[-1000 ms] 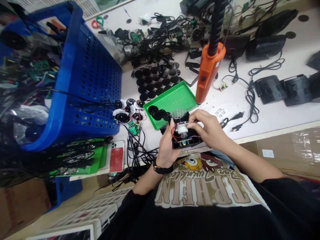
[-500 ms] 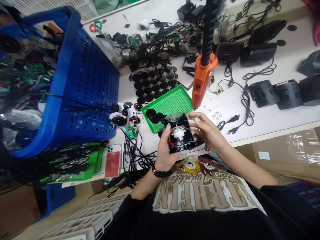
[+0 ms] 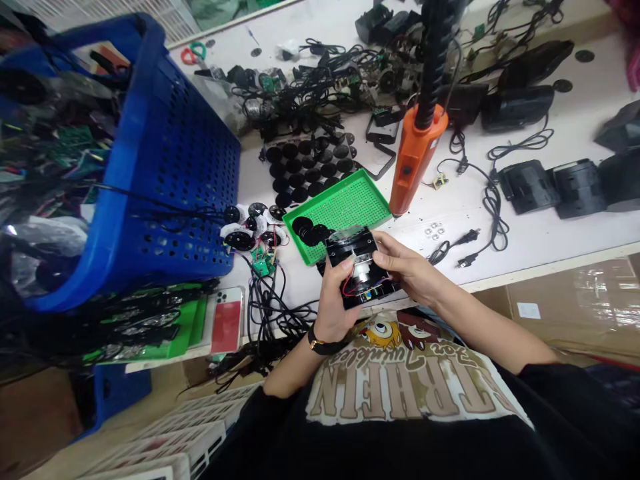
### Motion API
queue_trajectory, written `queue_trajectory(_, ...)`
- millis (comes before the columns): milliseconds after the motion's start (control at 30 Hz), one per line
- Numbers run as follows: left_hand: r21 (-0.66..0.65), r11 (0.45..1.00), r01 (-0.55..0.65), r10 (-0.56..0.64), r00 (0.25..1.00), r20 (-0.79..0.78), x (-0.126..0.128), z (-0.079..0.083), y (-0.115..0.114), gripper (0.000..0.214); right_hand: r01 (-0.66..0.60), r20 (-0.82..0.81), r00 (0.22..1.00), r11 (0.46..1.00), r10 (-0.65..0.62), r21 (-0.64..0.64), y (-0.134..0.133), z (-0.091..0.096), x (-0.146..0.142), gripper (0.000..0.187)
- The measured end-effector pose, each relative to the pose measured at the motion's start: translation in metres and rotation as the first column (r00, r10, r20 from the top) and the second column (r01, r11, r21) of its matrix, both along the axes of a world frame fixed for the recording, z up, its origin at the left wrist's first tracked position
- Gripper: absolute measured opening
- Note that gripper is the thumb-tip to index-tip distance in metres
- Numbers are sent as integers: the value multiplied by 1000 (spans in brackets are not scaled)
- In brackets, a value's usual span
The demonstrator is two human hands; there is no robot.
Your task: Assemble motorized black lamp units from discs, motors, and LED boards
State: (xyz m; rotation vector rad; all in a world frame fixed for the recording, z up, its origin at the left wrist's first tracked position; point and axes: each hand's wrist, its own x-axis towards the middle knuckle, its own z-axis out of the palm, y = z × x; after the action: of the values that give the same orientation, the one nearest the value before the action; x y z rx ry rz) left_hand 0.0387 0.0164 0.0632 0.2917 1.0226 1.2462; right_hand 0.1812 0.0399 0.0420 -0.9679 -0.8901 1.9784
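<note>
**A:** What's that person got in their hands?

**B:** A black square housing [image 3: 377, 288], held up just above the edge of the tabletop [image 3: 560, 233]. There's a cylindrical metal part [image 3: 361, 270] mounted in it, and thin red wires [image 3: 346, 285] run beside that.

**A:** Both hands on it?

**B:** Yes, they're together and clamped on it. The left hand [image 3: 334, 297], the one with the wristwatch [image 3: 320, 347], wraps around the near side. The right hand [image 3: 410, 267] grips the far edge with its fingers.

**A:** What's closest to them?

**B:** A green perforated tray [image 3: 350, 207], just behind the housing, with black discs [image 3: 307, 230] piled at one corner. An orange handle [image 3: 413, 167] on a coiled black cord stands beside the tray.

**A:** And to the left?

**B:** A small green circuit board [image 3: 263, 261] among tangled black cables [image 3: 270, 310], and a big blue plastic basket [image 3: 190, 200] past those. Off to the right, there's a black power cord [image 3: 467, 239] with its plug lying on the tabletop.
</note>
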Motion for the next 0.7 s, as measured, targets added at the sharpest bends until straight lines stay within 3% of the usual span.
queue_trajectory(300, 66, 994, 86, -86, 996, -15, 3, 1, -2, 49, 62, -63, 996, 994, -67, -87, -3, 1, -4, 56)
queue_trajectory(500, 131, 987, 87, -80, 995, -64, 1, -5, -7, 58, 75, -61, 996, 996, -72, 46, -5, 4, -7, 53)
queue_trajectory(700, 158, 983, 91, -90, 996, -15, 0, -7, -9, 68, 73, -38, 997, 991, -69, 115, -6, 2, -6, 54)
